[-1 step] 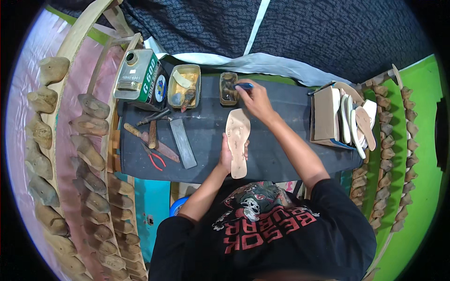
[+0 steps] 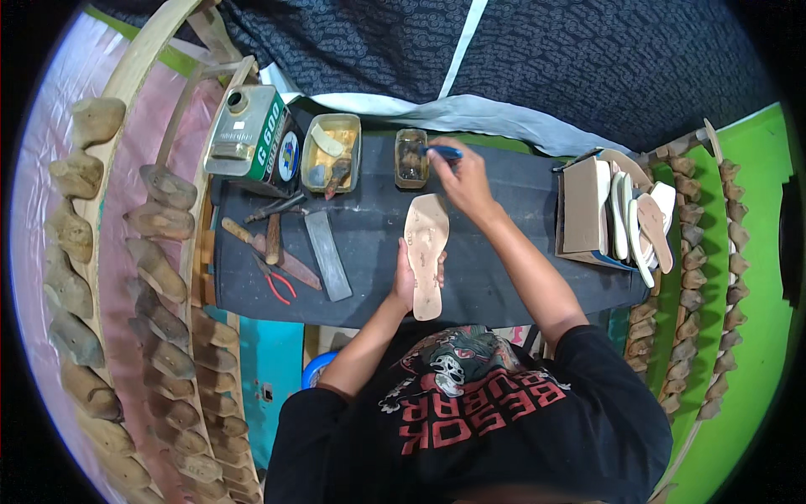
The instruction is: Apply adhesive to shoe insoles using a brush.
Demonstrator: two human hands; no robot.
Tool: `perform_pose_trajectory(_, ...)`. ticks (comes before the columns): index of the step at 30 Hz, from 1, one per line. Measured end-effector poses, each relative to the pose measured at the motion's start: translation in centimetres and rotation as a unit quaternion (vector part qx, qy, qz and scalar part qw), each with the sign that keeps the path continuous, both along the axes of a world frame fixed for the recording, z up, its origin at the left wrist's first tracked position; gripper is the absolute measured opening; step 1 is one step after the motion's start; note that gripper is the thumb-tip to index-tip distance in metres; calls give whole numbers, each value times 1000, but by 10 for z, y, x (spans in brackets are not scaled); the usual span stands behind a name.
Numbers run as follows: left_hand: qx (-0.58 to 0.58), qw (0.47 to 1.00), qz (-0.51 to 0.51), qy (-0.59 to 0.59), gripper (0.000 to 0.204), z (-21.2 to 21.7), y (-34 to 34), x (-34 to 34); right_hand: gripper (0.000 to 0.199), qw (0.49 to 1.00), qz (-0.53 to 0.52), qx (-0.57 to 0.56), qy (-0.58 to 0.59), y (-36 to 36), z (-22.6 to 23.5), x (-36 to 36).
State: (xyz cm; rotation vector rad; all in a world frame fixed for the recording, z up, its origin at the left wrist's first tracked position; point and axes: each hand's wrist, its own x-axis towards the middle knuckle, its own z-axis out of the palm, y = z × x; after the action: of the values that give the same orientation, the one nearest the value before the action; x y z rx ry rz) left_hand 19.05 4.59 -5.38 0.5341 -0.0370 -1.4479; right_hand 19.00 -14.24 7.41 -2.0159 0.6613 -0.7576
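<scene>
Dark cloth covers my desk (image 2: 504,277), and everything I work with lies on it within arm's reach. Wooden shoe lasts (image 2: 159,269) run in curved racks down my left, with a shorter row on my right, well apart from the work so they stay out of the way. At the right end of the desk a cardboard box (image 2: 585,206) stands beside a stack of pale cut soles (image 2: 642,223), kept upright and together so one can be drawn off at a time. A green and silver tin can (image 2: 252,139) sits at the far left corner, next to an open yellowish tray (image 2: 332,151) of bits. Nearer me lie a long grey sharpening stone (image 2: 326,252), a wooden-handled knife (image 2: 269,252) and red-handled pliers (image 2: 275,284), all to the left of my work. The tan insole (image 2: 426,252) lies flat in the middle of the desk, lengthwise away from me. My left hand (image 2: 403,281) is curled against its near left edge, fingers pressing it down so it cannot slide. My right hand (image 2: 457,176) is closed around a blue-handled brush (image 2: 443,152), tip reaching over the small glass jar (image 2: 411,157) just beyond the insole's toe, close enough to dip without shifting my seat
</scene>
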Motion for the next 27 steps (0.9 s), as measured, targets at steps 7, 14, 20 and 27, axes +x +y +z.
perform_pose_trajectory(7, 0, 1000, 13, 0, 85, -7, 4, -7, 23, 996, 27, -73, 50, -7, -13, 4)
perform_pose_trajectory(14, 4, 1000, 16, 13, 87, -8, 1, -15, 21, 999, 1, 1, -32, -23, 5, -35)
perform_pose_trajectory(20, -26, 997, -52, 44, 90, 5, -10, -24, 23, 997, 5, 73, 10, -26, 32, -94)
perform_pose_trajectory(27, -32, 995, -92, 31, 92, 31, -35, -40, 18, 997, 16, -65, 33, -29, 30, -132)
